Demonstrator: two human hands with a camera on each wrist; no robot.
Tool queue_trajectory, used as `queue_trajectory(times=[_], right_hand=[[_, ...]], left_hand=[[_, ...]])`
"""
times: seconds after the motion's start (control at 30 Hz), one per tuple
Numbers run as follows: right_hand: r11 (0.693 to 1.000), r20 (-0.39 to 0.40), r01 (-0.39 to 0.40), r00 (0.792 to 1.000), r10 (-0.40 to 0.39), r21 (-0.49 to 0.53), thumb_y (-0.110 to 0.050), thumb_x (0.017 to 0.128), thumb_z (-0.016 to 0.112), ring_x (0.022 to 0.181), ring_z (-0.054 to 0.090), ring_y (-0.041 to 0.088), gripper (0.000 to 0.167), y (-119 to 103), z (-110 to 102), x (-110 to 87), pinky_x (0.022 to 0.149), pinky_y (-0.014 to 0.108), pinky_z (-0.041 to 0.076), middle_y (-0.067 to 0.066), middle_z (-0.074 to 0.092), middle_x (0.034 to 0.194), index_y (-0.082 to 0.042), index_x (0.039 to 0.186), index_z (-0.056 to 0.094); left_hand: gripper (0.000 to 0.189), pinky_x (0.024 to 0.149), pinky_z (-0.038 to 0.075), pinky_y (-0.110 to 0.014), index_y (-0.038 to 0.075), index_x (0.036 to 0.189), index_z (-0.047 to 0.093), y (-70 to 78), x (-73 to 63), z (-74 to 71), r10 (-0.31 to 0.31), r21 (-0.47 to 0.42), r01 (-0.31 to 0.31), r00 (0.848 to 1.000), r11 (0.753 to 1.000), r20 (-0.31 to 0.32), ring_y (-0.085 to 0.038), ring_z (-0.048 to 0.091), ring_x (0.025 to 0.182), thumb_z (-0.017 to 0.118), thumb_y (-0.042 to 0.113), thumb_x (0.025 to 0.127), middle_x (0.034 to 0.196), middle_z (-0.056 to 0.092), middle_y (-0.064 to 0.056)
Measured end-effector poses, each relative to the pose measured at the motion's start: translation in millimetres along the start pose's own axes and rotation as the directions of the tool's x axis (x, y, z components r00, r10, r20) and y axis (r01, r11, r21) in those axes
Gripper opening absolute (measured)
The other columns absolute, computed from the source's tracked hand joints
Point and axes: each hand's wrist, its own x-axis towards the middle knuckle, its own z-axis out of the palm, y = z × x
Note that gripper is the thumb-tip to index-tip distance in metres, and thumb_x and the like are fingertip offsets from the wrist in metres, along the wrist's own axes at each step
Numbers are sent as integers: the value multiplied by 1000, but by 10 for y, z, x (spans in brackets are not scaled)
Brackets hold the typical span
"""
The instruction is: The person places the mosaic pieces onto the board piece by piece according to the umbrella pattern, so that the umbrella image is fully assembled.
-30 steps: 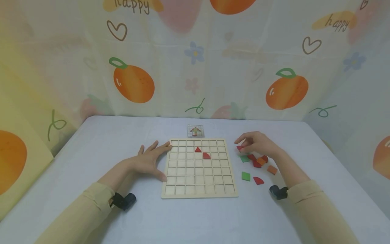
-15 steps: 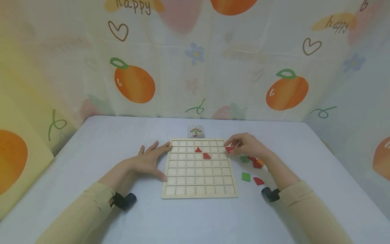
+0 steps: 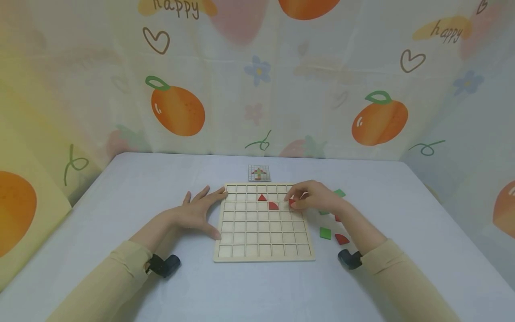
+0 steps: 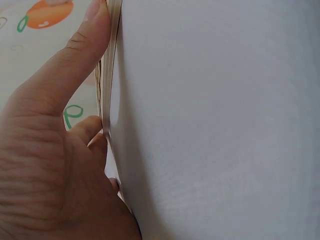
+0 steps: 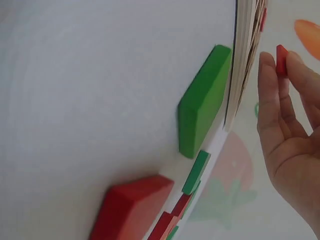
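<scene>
A pale wooden grid board (image 3: 263, 250) lies flat on the white table. On its upper part sit a red triangle tile (image 3: 262, 197) and a red quarter-circle tile (image 3: 273, 205). My left hand (image 3: 192, 215) has its fingers spread, and thumb and fingertips touch the board's left edge. Over the board's upper right squares, my right hand (image 3: 317, 196) pinches a small red tile (image 5: 281, 60) between thumb and fingers. That tile is partly covered by the fingers, so its full shape is hidden. A small pattern card (image 3: 259, 173) with a coloured figure lies behind the board.
Right of the board lie a green square tile (image 3: 325, 233), a red quarter-circle tile (image 3: 342, 239) and another green tile (image 3: 339, 192). My right forearm partly hides several more tiles. A patterned curtain (image 3: 257, 103) hangs behind the table.
My right hand has carried the red tile leftward from beside the loose tiles to over the board's right side. My left hand has stayed at the board's edge.
</scene>
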Motion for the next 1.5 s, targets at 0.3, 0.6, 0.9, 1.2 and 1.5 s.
queue_trajectory(times=[0.3, 0.6, 0.9, 1.2, 1.5], right_hand=[[999, 18, -27, 999, 27, 34, -23, 86, 76, 87, 55, 18, 16, -41, 72, 42, 76, 29, 42, 0, 66, 82, -21, 102, 76], [1000, 30, -11, 999, 12, -24, -20, 85, 77, 87, 57, 17, 15, -102, 137, 63, 78, 28, 45, -2, 67, 88, -21, 100, 77], [999, 51, -20, 998, 22, -30, -15, 84, 77, 80, 57, 15, 14, -90, 179, 65, 73, 27, 47, -1, 66, 81, -18, 98, 75], [998, 48, -43, 998, 45, -48, -14, 83, 77, 76, 58, 13, 9, -102, 191, 65, 73, 26, 48, -2, 68, 78, -18, 90, 73], [996, 41, -53, 998, 56, -78, -14, 83, 78, 77, 58, 13, 10, -93, 196, 77, 73, 25, 48, -1, 69, 80, -17, 92, 75]], left_hand=[[121, 110, -11, -79, 22, 158, 23, -2, -2, -3, 7, -7, -7, 1000, 1000, 0, -43, -5, 155, 86, 59, 62, 170, 9, 2], [121, 110, -10, -79, 23, 158, 22, -16, 2, 0, 9, -4, -9, 1000, 1000, 0, -43, -5, 155, 86, 60, 62, 170, 9, 2], [121, 110, -11, -79, 23, 158, 22, -13, 1, 3, 4, -8, -4, 1000, 1000, 2, -42, -6, 155, 86, 60, 62, 170, 8, 3], [121, 110, -11, -79, 24, 158, 22, -20, 8, 9, 6, -8, -6, 1000, 1000, 1, -42, -6, 155, 86, 59, 62, 170, 8, 3], [121, 110, -12, -79, 23, 158, 22, -28, 12, 16, 9, -12, -9, 1000, 1000, 0, -43, -6, 155, 86, 60, 61, 170, 8, 2]])
